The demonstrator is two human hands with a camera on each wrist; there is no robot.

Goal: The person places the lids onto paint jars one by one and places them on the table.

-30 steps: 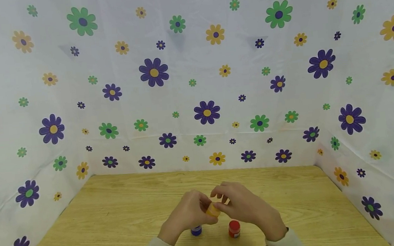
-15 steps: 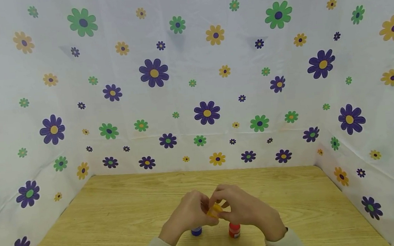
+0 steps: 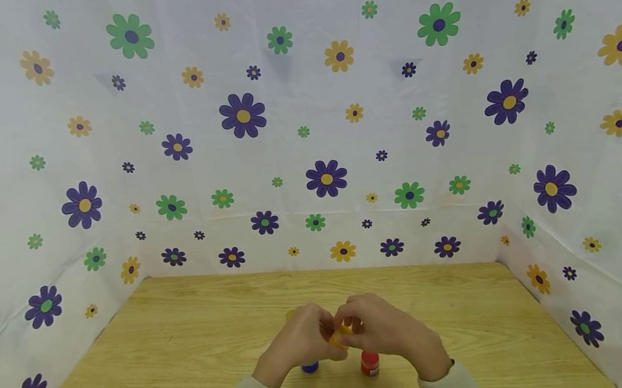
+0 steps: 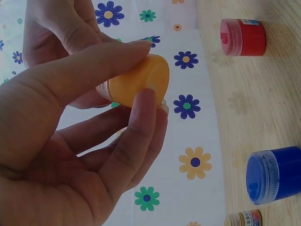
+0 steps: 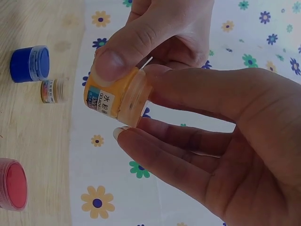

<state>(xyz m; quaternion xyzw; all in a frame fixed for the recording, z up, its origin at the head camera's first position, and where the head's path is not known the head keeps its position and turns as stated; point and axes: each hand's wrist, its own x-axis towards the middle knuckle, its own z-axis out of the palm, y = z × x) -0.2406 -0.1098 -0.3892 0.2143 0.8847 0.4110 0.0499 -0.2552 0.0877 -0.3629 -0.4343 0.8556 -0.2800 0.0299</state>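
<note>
Above the table, my left hand [image 3: 299,336] holds an orange-yellow gouache paint jar [image 5: 106,96], thumb and fingers on its body. My right hand [image 3: 386,327] grips the jar's clear lid [image 5: 134,101] between thumb and fingers. The jar is tilted on its side, its lid toward the right hand; in the head view fingers cover much of it. The lid is on the jar. Below the hands, a blue paint jar [image 4: 282,174] and a red paint jar [image 4: 251,37] stand on the table.
Beyond the left hand stands a smaller yellow-capped jar [image 5: 51,91], mostly hidden in the head view. The wooden table [image 3: 190,325] ends at a white flowered cloth [image 3: 307,151] hanging at the back and both sides.
My right fingers, raised beside the jar a second ago, have come down onto its lid. The jar has tipped slightly, and the yellow cap now shows behind the left hand.
</note>
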